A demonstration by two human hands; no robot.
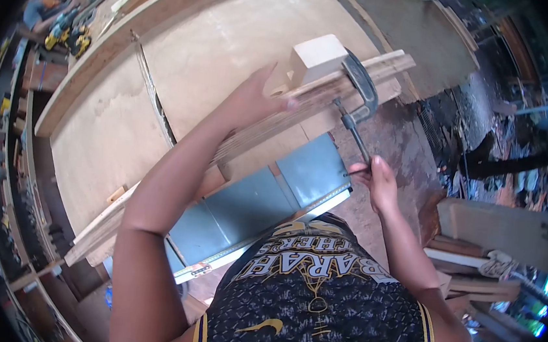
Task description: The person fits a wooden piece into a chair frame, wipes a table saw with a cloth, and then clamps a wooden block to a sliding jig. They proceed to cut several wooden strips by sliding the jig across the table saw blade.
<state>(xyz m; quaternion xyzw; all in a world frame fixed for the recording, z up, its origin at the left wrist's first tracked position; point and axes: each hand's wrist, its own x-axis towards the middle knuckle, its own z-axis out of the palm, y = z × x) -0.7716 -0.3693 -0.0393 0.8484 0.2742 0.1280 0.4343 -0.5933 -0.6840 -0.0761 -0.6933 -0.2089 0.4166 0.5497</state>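
A dark metal C-clamp (370, 91) sits around the long wooden strips (333, 88) at the table's edge, near a pale wooden block (318, 56). Its screw points down toward me. My right hand (379, 180) is closed around the bar handle at the lower end of that screw. My left hand (257, 98) rests against the strips to the left of the block. Its fingers stretch out over the tabletop, with the thumb near the strip edge, and nothing shows in its grasp.
A large plywood tabletop (233, 37) spreads ahead, with a curved wooden rail along its far side. Blue-grey panels (252, 201) with a white edge lie between the table and my body. Yellow power tools (67, 39) and another person (37, 13) are at the far left; scrap wood (472, 286) lies right.
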